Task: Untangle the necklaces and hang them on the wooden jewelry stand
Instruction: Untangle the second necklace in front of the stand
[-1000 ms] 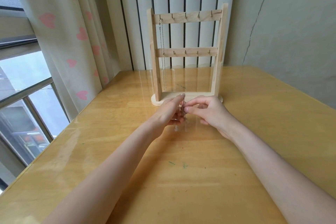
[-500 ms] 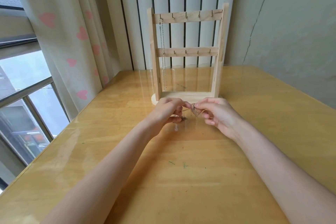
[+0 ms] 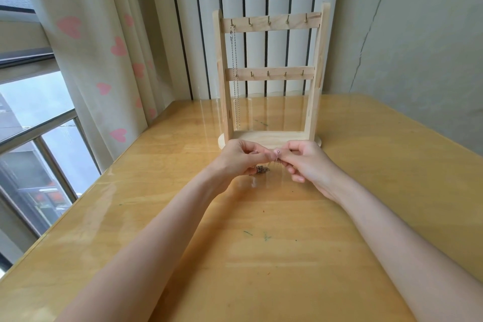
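Both forearms are reaching in from 6 o'clock, converging toward 12. The left hand (image 3: 239,158) and right hand (image 3: 304,161) are meeting fingertip to fingertip, each pinching with curled fingers, knuckles up, wrists held level.

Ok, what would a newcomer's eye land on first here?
Probably the two hands, left hand and right hand, pinching a tangled chain just before the wooden stand. Then the one silver necklace already hanging from the top rail's leftmost hook.
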The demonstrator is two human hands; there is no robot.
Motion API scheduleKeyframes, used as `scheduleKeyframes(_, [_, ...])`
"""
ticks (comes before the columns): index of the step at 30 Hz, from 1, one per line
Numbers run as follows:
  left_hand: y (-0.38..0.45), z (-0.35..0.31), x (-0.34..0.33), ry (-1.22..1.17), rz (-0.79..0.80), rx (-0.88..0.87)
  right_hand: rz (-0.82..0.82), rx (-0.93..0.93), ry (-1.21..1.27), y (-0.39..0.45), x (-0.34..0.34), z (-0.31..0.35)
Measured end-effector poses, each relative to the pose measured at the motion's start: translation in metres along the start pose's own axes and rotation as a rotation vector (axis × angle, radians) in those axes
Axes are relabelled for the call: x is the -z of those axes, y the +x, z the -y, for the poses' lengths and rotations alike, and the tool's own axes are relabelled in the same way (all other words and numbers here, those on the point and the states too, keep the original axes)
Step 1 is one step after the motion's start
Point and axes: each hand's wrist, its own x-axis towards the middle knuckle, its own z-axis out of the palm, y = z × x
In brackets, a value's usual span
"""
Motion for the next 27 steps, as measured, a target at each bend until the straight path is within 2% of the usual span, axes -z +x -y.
scheduleKeyframes(3, [0.0,-0.002,0.002,-0.102,0.077,0.057,0.02,0.038,-0.004,0.0,-0.001,0.001])
scheduleKeyframes(7, [-0.001,0.0,0.005,-0.242,0.187,0.096,0.156,-0.01,0.114,-0.002,0.001,0.002])
scheduleKeyframes(10, [0.002,0.003,0.009,-0.296,0.18,0.107,0.243,-0.047,0.2,-0.002,0.007,0.002])
scheduleKeyframes(13, [0.003,0.006,0.013,-0.336,0.137,0.091,0.191,-0.068,0.242,-0.002,0.012,0.001])
scheduleKeyframes(16, [0.003,0.006,0.01,-0.23,0.059,0.023,0.066,-0.097,0.148,0.0,0.011,-0.002])
scheduleKeyframes(19, [0.002,0.003,0.004,-0.042,-0.033,-0.069,0.013,-0.091,0.152,0.001,0.01,-0.004])
scheduleKeyframes(23, [0.0,-0.001,-0.008,0.024,0.041,-0.122,0.032,-0.074,0.195,0.0,0.006,-0.001])
scheduleKeyframes(27, [0.001,-0.001,-0.008,0.067,0.02,-0.158,0.015,-0.1,0.18,0.001,0.005,-0.002])
